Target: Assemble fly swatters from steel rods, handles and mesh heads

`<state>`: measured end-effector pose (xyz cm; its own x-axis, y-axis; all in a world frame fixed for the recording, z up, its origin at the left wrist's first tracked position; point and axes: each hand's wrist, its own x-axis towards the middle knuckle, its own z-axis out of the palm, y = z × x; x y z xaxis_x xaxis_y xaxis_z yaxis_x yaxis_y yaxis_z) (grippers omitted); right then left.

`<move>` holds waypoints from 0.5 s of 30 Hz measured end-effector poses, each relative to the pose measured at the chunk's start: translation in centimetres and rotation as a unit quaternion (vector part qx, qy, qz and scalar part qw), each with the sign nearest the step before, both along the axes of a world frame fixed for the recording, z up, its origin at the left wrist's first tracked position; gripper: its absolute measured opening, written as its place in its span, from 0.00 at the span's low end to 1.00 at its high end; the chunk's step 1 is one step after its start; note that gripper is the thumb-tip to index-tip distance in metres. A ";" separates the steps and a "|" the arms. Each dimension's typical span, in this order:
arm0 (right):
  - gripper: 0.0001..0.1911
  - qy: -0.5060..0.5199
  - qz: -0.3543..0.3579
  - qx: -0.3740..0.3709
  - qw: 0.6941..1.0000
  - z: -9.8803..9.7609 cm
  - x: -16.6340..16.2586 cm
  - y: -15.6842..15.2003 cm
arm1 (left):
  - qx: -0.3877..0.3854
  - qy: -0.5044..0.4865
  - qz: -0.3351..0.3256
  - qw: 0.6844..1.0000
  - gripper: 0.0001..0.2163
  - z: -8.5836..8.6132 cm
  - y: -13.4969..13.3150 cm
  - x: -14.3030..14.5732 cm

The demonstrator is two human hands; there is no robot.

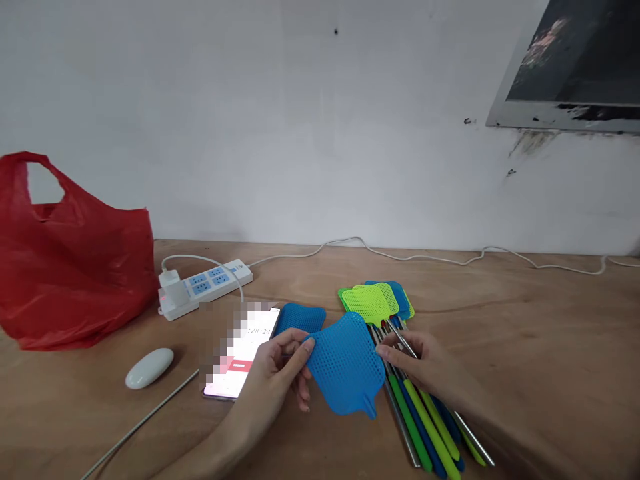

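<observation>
A blue mesh swatter head [346, 365] is held up above the desk [525, 313], in front of a pile of swatters, with its short socket pointed down toward the lower right. Its upper left edge is pinched between thumb and fingers of the left hand [287, 363], the remaining fingers being loosely curled. The right hand [413, 357] is half closed, its thumb tip brought to the head's right edge; whether that edge or the metal rod [404, 340] seen by its fingers is gripped cannot be told.

Beneath and beyond the right hand, green, blue and yellow-green handles [434, 433] are bundled with metal shafts, and mesh heads [373, 303] are overlapped at the far end. Behind the left hand, a second blue head [301, 317] is laid beside a lit phone [250, 350], which is partly pixelated.

Farther left, a white mouse [149, 368], a power strip [206, 288] with an adapter plugged in, and a red plastic bag [75, 267] are set out. A thin cable [415, 258] is run along the wall [240, 133].
</observation>
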<state>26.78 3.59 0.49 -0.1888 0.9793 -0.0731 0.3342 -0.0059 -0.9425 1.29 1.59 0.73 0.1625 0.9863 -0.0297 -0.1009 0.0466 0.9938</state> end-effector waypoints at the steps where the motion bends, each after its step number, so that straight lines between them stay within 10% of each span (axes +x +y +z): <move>1: 0.22 -0.004 -0.001 0.011 1.000 -0.2 0.1 0.0 | -0.001 0.004 -0.008 1.000 0.21 0.1 0.0 0.0; 15: 0.28 0.208 -0.069 -0.108 0.970 0.3 0.0 0.4 | 0.083 0.082 -0.123 0.986 0.12 0.1 -1.5 0.0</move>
